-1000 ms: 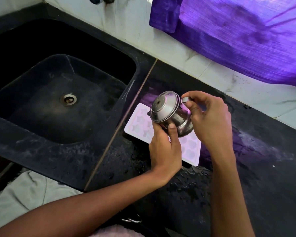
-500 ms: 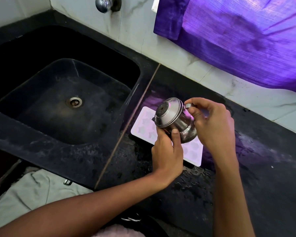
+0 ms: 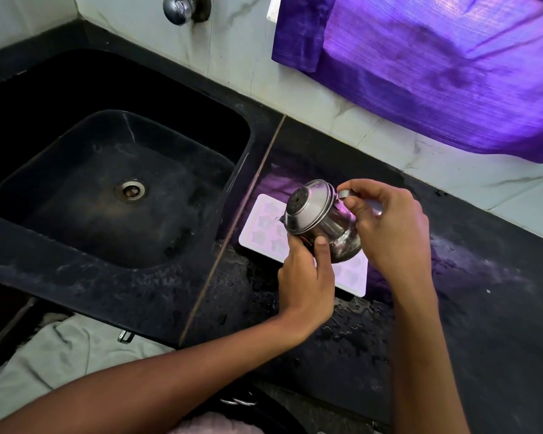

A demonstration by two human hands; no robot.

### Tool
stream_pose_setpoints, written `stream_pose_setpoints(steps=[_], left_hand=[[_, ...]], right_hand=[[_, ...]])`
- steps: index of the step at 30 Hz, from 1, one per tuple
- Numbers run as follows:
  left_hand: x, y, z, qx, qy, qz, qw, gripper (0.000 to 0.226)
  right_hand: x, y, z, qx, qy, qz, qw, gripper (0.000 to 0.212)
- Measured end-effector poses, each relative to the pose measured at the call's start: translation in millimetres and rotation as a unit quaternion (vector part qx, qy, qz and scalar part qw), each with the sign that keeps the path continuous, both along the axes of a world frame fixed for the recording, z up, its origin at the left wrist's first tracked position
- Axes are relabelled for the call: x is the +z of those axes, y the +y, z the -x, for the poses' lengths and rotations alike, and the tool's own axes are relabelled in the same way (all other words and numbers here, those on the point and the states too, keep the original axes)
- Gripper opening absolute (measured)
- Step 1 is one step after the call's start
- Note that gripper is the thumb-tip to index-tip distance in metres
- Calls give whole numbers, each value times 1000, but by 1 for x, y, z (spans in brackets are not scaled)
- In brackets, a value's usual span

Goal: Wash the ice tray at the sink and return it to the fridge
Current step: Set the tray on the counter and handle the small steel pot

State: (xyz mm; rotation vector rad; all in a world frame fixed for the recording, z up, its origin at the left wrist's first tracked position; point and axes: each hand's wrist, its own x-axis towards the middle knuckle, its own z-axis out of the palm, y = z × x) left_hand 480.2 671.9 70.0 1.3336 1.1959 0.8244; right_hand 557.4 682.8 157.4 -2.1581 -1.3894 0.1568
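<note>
The ice tray [image 3: 265, 233] lies flat on the counter [image 3: 452, 308] by the sink's [image 3: 201, 261] right edge. Above it both hands tilt a steel jug [image 3: 320, 219] (apparently pouring): left hand [image 3: 308, 277] cups its body, right hand [image 3: 389, 227] pinches the handle.

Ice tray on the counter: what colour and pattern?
Pale pink-white ice tray with star-shaped moulds; head view.

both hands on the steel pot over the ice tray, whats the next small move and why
Probably tip the steel pot a little further, so that anything inside pours into the ice tray. The left hand steadies its body, the right hand has a grip on the handle, and its mouth already leans over the tray's moulds on the counter. Its contents cannot be seen.
</note>
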Motion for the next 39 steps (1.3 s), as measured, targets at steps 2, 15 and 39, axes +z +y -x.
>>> stream_pose_setpoints(steps=[2,15,39], left_hand=[[1,-1,0,-1,-1,2,1000,39],[-1,0,-1,10,-12,-35,999,56],[16,130,-20,-31,-129,-37,990,20]], right_hand=[[0,-1,0,-3,1,-3,1000,19],[-5,-8,-5,6,34,-41,999,26],[-37,69,-74,-22,298,-171,939,36]])
